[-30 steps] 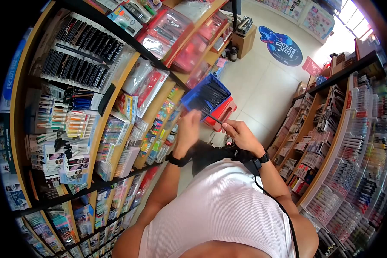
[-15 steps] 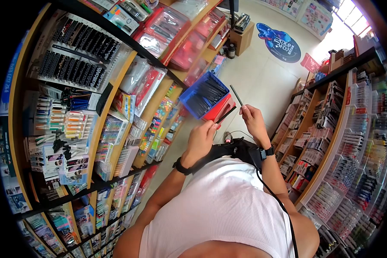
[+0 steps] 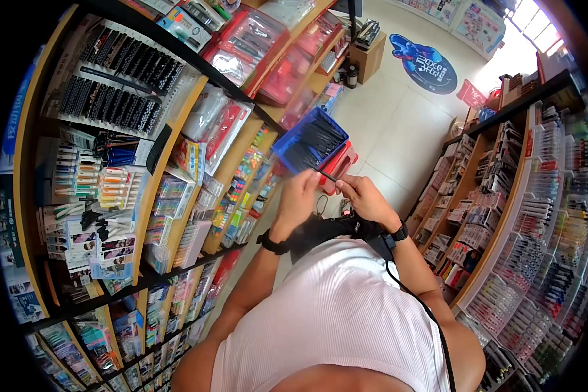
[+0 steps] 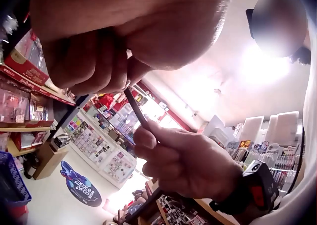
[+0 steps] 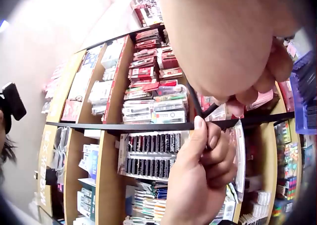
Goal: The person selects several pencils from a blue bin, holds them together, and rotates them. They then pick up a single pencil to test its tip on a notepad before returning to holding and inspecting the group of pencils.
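A slim black pen (image 3: 325, 175) spans the gap between my two hands, in front of my waist. My left hand (image 3: 296, 204) pinches its far-left end with thumb and fingertips. The other end is pinched by my right hand (image 3: 371, 201), thumb on top, as the left wrist view also shows with the pen (image 4: 136, 107). In the right wrist view two dark lengths, one a pen (image 5: 195, 100), meet near the left thumb. Just beyond the hands sits a blue basket (image 3: 281, 155) full of similar black pens (image 3: 320, 138).
Under the basket is a red stool-like support (image 3: 350, 163). Stocked stationery shelves (image 3: 151, 196) rise close on the left; pen racks (image 3: 536, 228) line the right. A cardboard box (image 3: 370, 60) stands ahead on the tiled floor (image 3: 398, 130), near a round blue floor sticker (image 3: 431, 70).
Half a second ago each hand held a dark stick-like piece, apart from each other. Since then the left hand has moved up and the right hand inward, bringing the pieces together.
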Action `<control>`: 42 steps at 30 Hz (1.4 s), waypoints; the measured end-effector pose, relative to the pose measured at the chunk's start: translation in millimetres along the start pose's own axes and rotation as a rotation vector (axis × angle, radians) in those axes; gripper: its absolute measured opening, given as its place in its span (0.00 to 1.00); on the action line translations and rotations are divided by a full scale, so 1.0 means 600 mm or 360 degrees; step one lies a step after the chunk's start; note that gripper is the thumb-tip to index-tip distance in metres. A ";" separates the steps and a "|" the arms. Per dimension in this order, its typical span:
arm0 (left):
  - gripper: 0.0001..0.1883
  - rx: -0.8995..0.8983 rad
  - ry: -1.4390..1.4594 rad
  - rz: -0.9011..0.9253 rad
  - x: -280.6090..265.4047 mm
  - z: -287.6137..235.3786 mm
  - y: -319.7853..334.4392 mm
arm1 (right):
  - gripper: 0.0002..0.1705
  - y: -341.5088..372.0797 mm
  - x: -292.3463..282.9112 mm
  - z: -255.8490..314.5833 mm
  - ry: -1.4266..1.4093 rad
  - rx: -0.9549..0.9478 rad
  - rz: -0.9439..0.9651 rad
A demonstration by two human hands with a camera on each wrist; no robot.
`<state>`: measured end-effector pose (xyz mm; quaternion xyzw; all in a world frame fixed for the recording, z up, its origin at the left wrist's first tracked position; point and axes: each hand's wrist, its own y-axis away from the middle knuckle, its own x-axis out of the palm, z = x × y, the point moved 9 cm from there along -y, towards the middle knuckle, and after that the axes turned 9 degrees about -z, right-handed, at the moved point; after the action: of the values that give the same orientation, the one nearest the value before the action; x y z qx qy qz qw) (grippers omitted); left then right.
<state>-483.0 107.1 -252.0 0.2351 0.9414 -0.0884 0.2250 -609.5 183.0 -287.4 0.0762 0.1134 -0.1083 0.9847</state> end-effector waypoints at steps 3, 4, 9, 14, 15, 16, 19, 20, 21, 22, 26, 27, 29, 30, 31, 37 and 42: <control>0.17 0.0022 -0.0142 -0.0110 -0.024 0.020 -0.017 | 0.18 0.001 -0.002 0.000 0.0036 0.0019 0.0008; 0.17 0.0023 -0.0142 -0.0110 -0.028 0.027 -0.021 | 0.18 0.002 -0.003 -0.001 0.0036 0.0019 0.0006; 0.17 0.0032 -0.0219 -0.0237 -0.059 0.050 -0.034 | 0.19 0.008 -0.006 -0.001 -0.0122 0.0030 0.0032; 0.15 0.0038 -0.0282 -0.0132 -0.016 0.035 -0.007 | 0.19 0.006 0.002 -0.010 -0.0103 0.0114 0.0091; 0.13 0.0009 -0.0231 -0.0061 0.000 0.029 0.000 | 0.19 0.006 0.005 -0.016 -0.0101 0.0146 0.0113; 0.13 0.0006 -0.0228 -0.0064 0.006 0.020 0.005 | 0.19 0.005 0.006 -0.017 -0.0097 0.0148 0.0117; 0.12 0.0036 -0.0337 0.0059 0.028 -0.006 0.019 | 0.19 0.001 0.001 -0.013 -0.0137 0.0064 0.0053; 0.12 0.0034 -0.0336 0.0057 0.030 -0.002 0.021 | 0.19 0.000 -0.005 -0.012 -0.0194 0.0037 0.0000; 0.12 0.0042 -0.0314 0.0047 0.032 0.004 0.022 | 0.20 -0.002 -0.011 -0.011 -0.0253 0.0010 -0.0054; 0.12 0.0051 -0.0292 0.0037 0.032 0.007 0.023 | 0.20 -0.004 -0.012 -0.013 -0.0252 0.0010 -0.0052; 0.13 0.0034 -0.0296 0.0008 0.015 -0.003 0.022 | 0.20 -0.015 -0.048 -0.039 -0.0240 0.0040 -0.0267; 0.13 0.0051 -0.0300 0.0008 0.012 0.000 0.022 | 0.20 -0.019 -0.063 -0.053 -0.0234 0.0094 -0.0372; 0.13 0.0068 -0.0306 0.0007 0.009 -0.005 0.022 | 0.20 -0.028 -0.080 -0.078 -0.0267 0.0182 -0.0450; 0.13 0.0061 -0.0269 0.0029 0.010 -0.013 0.023 | 0.20 -0.028 -0.090 -0.093 -0.0301 0.0273 -0.0531; 0.13 0.0054 -0.0231 0.0051 0.011 -0.018 0.023 | 0.19 -0.027 -0.091 -0.097 -0.0312 0.0281 -0.0521; 0.12 0.0066 -0.0150 0.0183 0.050 -0.011 0.024 | 0.17 -0.011 -0.026 -0.030 -0.0120 0.0068 -0.0160; 0.13 0.0071 0.0035 0.0061 0.035 -0.024 0.009 | 0.18 -0.009 -0.007 -0.001 -0.0095 0.0026 0.0042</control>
<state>-502.3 124.3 -249.4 0.2590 0.9370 -0.1025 0.2109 -614.7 178.4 -287.5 0.0826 0.0820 -0.0984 0.9883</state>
